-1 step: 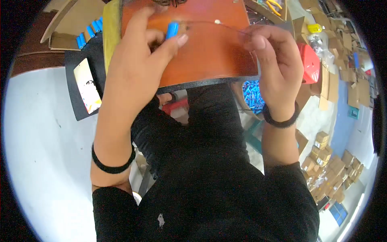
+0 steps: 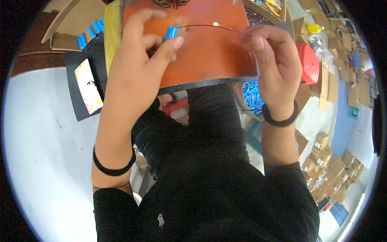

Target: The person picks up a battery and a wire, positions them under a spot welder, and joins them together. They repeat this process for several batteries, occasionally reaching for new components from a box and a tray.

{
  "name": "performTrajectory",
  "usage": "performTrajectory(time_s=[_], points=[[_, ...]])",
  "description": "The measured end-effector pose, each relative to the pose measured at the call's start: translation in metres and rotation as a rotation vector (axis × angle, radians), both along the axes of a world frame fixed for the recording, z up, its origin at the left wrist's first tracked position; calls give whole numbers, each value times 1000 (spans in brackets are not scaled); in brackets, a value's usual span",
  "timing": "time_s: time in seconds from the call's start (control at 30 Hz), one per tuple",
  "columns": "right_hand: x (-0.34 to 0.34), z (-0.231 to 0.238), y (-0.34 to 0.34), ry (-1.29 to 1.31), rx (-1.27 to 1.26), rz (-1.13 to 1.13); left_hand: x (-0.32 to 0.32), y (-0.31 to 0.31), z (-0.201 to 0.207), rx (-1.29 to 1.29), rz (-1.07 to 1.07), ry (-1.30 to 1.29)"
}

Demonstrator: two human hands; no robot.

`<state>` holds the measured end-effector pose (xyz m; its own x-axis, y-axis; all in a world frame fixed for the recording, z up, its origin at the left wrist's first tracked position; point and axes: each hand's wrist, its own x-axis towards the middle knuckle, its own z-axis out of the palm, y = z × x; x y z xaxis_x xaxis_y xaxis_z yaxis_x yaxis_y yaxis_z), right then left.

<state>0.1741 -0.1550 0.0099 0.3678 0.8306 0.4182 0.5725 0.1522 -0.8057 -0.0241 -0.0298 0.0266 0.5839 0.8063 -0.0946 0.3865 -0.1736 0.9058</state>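
Observation:
My left hand [image 2: 139, 68] holds a small blue cylindrical battery cell [image 2: 171, 34] between thumb and fingers above the orange-brown work board [image 2: 209, 56]. From near the cell's top end a thin dark wire [image 2: 203, 26] arches across to my right hand [image 2: 278, 60]. The thumb and forefinger of that hand are closed on the wire's far end, which they partly hide. Whether the wire is joined to the cell cannot be made out. A small pale round spot [image 2: 216, 23] shows right beside the wire.
Several blue cells [image 2: 90, 32] stand in an open cardboard box [image 2: 60, 34] at the far left. A phone [image 2: 88, 86] lies on a black mat [image 2: 73, 66]. Right of the board are a red container [image 2: 308, 64], a bin of blue cells [image 2: 252, 97] and a tray with orange-handled pliers [image 2: 273, 7].
The cell in my left hand has dipped slightly toward me. The wire stands out more clearly and bows upward. My right hand has barely shifted.

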Motion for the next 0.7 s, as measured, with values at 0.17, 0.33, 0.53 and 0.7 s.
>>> performTrajectory(time_s=[0.17,0.33,0.53,0.7], points=[[-5,2,14,59,23,8,-14,-3,4,-51,-148,-154],[-14,13,27,90,-61,-31,-7,9,0,274,-153,-80],[-14,15,39,205,-89,95,12,21,-14,488,-159,-116],[-11,8,44,289,-123,128,17,23,-19,544,-149,-52]])
